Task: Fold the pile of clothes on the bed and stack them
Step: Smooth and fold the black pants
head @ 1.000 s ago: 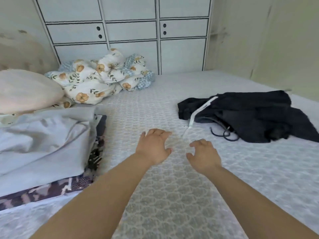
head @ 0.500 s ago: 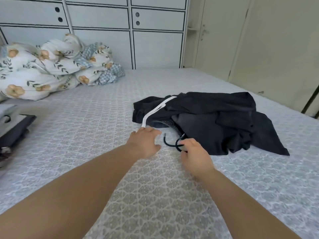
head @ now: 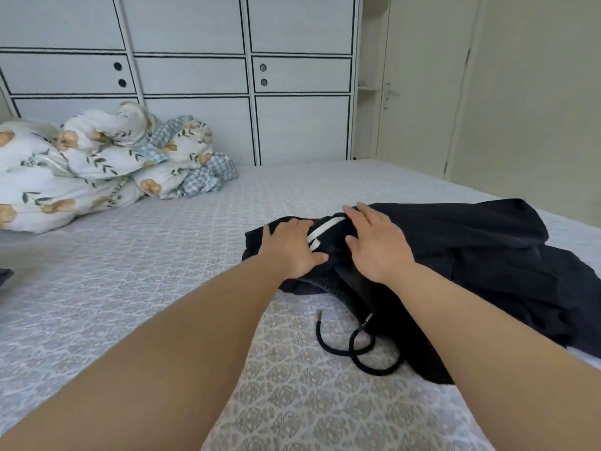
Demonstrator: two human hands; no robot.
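Hands laid on dark clothes pile, right of centre of frame.
Left hand (head: 292, 247) and right hand (head: 377, 244) are rested flat on the black clothes pile (head: 471, 255), fingers straight, nothing gripped. A white stripe (head: 322, 234) is seen between them. A black drawstring (head: 354, 348) is looped on the bed (head: 162, 271) below. A floral duvet (head: 97, 164) is bunched at upper left.

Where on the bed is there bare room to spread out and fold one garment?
Widest bare patch of the bed: between the floral duvet and the black clothes pile, left of the left hand. Bare again near the wardrobe. Crowded on the right: the right hand, the pile and its drawstring.
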